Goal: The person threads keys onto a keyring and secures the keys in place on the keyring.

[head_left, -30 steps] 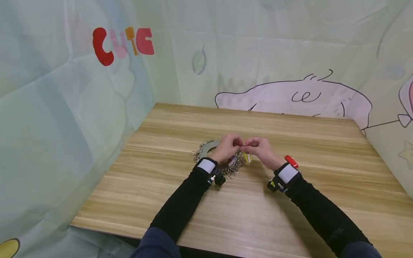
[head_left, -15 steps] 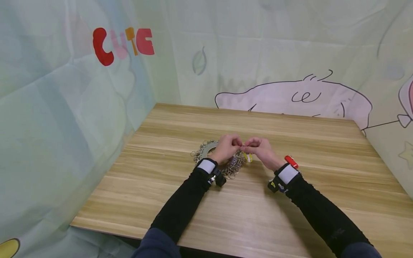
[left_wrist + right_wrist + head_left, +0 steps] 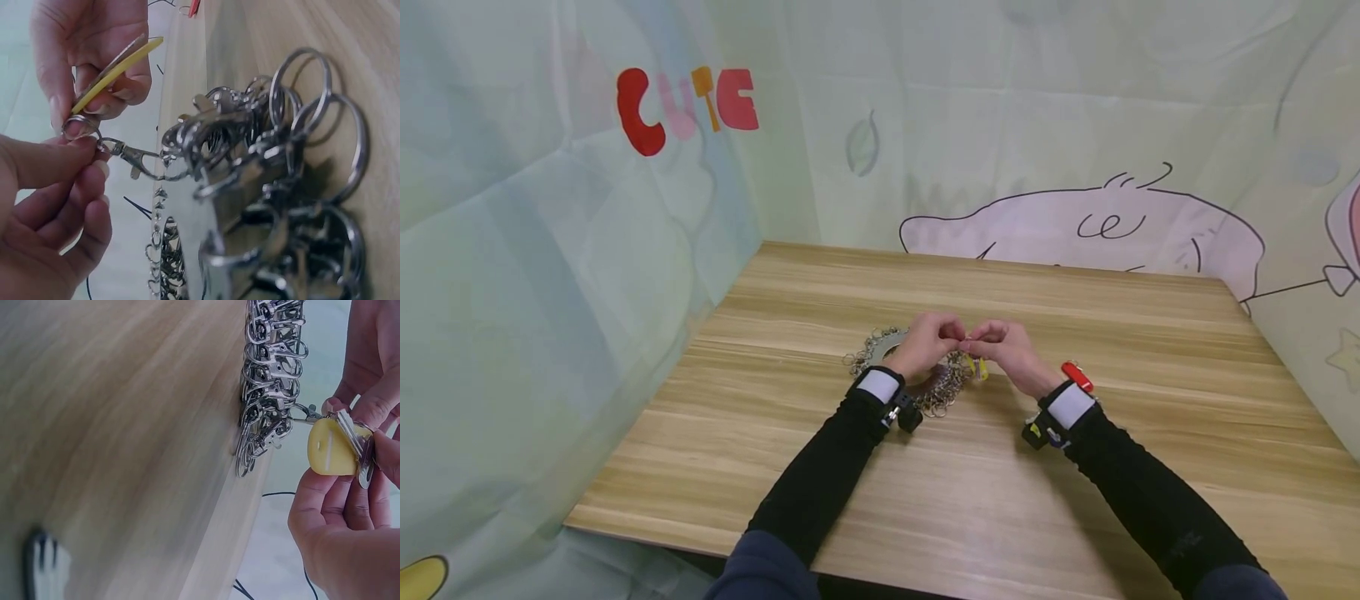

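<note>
In the head view a grey ring-shaped holder [image 3: 874, 350] lies on the table, its rim crowded with metal clasps and split rings. My left hand [image 3: 922, 346] is over its right side. Thumb and finger of that hand pinch a split ring [image 3: 81, 117], joined to a swivel clasp [image 3: 130, 156] on the holder. My right hand [image 3: 1013, 360] meets it fingertip to fingertip and holds a yellow key tag [image 3: 328, 453] with silver keys [image 3: 361, 450] beside it. Fingers partly hide where keys and split ring meet.
A red oblong piece [image 3: 1077, 377] with a small metal ring lies by my right wrist. The wooden table [image 3: 820, 467] meets printed cloth walls [image 3: 835, 100] at the left and back. A blurred pronged grey object [image 3: 49, 569] shows in the right wrist view.
Both hands stay in nearly the same place. The yellow key tag has turned slightly below the fingertips.
</note>
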The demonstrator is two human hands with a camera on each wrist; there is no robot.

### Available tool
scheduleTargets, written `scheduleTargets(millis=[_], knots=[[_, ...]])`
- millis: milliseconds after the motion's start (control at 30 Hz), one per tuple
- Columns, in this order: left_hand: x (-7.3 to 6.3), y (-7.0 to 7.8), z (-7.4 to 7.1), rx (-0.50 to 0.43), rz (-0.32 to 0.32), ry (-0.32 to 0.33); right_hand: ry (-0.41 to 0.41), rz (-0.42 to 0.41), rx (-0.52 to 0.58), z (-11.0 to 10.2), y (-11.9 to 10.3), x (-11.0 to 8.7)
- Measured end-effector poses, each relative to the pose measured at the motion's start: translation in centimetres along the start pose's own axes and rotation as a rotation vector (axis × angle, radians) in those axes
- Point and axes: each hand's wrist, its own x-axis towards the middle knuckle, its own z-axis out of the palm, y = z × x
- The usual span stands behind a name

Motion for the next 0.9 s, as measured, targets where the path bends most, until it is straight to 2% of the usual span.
scheduleTargets(millis=[233,433,700,900], knots=[[0.04,-0.01,0.18,-0.016,-0.029,0.034,0.002,-0.019,0.007,-0.02,-0.15,-0.15],[0.08,0.01,0.16,-0.055,-0.059,0.030,-0.001,-0.023,-0.018,-0.05,-0.15,-0.21],[0.13,0.05,0.08,-0.044,-0.008,-0.015,0.003,-0.005,0.005,-0.06,-0.23,-0.18],[0.03,0.17,0.28,-0.032,-0.015,0.032,-0.007,-0.053,0.019,-0.14,-0.10,-0.25]])
